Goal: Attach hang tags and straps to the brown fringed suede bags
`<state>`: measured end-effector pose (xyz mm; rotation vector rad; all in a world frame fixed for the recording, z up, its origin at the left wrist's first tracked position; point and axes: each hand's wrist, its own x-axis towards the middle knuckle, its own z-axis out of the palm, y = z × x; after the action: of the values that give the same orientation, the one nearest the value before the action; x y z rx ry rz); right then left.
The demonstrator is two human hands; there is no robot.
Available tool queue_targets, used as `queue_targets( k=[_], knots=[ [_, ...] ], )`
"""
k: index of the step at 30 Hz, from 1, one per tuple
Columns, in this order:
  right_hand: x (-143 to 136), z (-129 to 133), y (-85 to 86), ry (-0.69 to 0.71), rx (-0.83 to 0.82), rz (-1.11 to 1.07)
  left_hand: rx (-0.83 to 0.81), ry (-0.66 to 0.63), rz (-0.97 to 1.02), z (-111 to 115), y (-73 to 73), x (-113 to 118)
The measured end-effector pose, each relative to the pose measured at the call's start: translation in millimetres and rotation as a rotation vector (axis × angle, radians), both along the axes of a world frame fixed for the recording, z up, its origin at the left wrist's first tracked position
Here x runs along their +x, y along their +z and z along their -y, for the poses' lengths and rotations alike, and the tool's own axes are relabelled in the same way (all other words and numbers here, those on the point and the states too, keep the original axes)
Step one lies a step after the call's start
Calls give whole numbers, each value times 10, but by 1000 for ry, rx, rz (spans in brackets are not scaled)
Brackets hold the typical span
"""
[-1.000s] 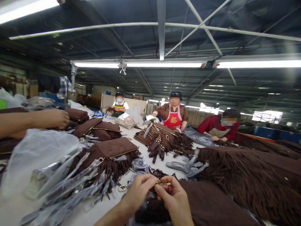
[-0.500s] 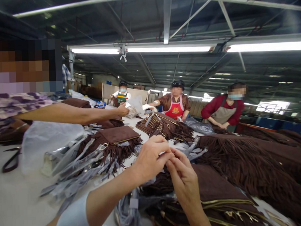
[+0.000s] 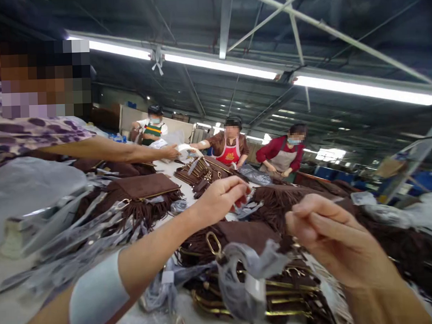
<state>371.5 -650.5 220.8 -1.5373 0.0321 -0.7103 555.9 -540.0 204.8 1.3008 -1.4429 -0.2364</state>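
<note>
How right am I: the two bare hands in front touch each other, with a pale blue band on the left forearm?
Not quite: the head view shows the left hand and right hand apart, with a gap between them. The pale blue band is indeed on the left forearm.

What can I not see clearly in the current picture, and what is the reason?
All in the head view:
- Left hand: whether it holds something; its curled fingers hide the inside.
- Right hand: the same; its own fingers block the grip.
- White band on the wrapped coil: any print is too blurred.
- Emblem on the red apron: too small to read.
- Co-worker in the spotted top: cut off by the left edge.
</note>
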Motion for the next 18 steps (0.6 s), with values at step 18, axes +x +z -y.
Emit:
queue_targets(
  k=[18],
  knots=[
    [-796, 306, -774, -264, -112, -594, 375, 443, 829, 146, -811, 88]
  ],
)
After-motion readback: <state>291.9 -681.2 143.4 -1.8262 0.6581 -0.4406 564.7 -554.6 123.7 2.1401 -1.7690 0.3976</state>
